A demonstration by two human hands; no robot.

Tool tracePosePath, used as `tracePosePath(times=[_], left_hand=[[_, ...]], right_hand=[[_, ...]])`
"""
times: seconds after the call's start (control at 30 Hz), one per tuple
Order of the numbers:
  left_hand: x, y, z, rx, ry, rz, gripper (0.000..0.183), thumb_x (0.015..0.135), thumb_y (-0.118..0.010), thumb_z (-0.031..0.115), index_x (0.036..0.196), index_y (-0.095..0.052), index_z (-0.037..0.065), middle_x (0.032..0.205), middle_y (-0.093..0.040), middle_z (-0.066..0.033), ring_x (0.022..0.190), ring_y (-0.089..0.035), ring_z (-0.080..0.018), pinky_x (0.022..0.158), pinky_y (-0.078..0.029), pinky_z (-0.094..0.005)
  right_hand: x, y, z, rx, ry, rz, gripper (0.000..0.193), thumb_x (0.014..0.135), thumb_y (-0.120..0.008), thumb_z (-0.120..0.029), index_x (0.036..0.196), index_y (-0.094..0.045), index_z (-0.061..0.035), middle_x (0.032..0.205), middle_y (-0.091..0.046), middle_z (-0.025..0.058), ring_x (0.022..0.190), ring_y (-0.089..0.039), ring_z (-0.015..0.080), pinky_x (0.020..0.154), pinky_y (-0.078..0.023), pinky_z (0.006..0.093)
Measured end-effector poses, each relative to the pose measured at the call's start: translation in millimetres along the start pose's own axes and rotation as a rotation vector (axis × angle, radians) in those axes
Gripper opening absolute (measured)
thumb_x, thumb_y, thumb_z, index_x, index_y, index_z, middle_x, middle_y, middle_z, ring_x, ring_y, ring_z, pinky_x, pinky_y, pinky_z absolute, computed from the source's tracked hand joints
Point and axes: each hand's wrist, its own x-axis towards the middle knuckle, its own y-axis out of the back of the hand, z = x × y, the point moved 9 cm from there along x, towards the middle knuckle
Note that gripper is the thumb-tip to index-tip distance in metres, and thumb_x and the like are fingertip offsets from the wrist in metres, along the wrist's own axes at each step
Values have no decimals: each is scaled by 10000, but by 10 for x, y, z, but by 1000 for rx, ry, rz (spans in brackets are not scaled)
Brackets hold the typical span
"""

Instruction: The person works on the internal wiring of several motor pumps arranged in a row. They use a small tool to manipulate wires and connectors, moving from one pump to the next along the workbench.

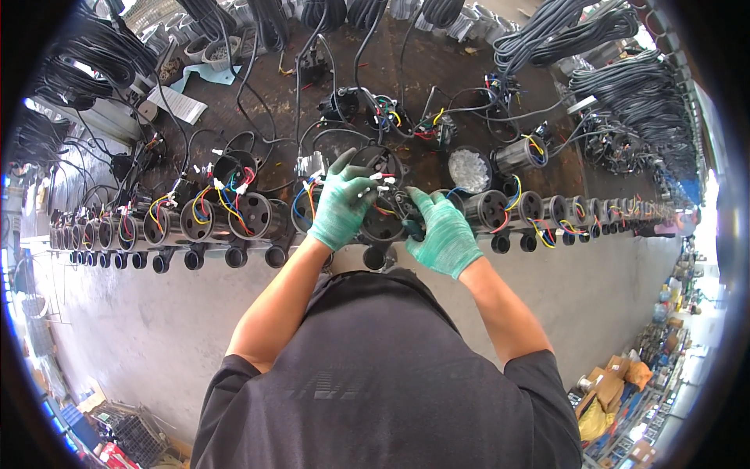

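Centre frame, I see the left hand [344, 205] beside white connectors [378, 177] — whether its fingers pinch one, I cannot tell. My right hand [442, 234] grips a dark-handled tool [414, 230], fingers closed; a slip might tug connectors loose.

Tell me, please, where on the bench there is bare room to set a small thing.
One bare patch of bench lies right of the blue sheet, below a cable bundle. Another lies left of the upper-right coil. The front edge is crowded with black cylinders; white connectors crowd between the left hand and right hand.
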Motion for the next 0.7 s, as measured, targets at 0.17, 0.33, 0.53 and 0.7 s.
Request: tracePosePath(times=[0.17,0.33,0.53,0.7], left_hand=[[5,-16,-1,0,-12,0,244,786,-812,-18,1003,-774,89,1118,-694,-79,1410,-484,-415,1106,-460,-491],[12,-1,33,17,-20,-18,266,764,-805,-50,995,-777,77,1092,-699,-77,1408,-488,-415,1113,-455,-487],[21,5,36,-41,-13,-42,263,745,-793,-66,978,-766,51,1072,-693,-78,1424,-481,-413,1128,-448,-485],[19,6,28,-46,-11,-48,254,744,-774,-77,967,-755,42,1086,-687,-85,1430,-476,-414,1132,-443,-487]], right_hand=[[26,-28,-16,-24,-5,-4,734,740,-780,-120,1431,-570,13,1096,-615,253,937,-659,425,826,-552,486],[71,-150,5,-62,-81,-145,858,733,-848,-214,1497,-509,-21,1204,-618,263,1085,-666,434,935,-560,490],[123,-245,45,-88,-97,-236,756,778,-823,-213,1430,-497,-13,1184,-637,247,1072,-691,407,896,-575,480],[203,-274,50,-80,-26,-267,631,759,-784,-154,1324,-559,11,1119,-671,274,993,-701,413,810,-563,501]])
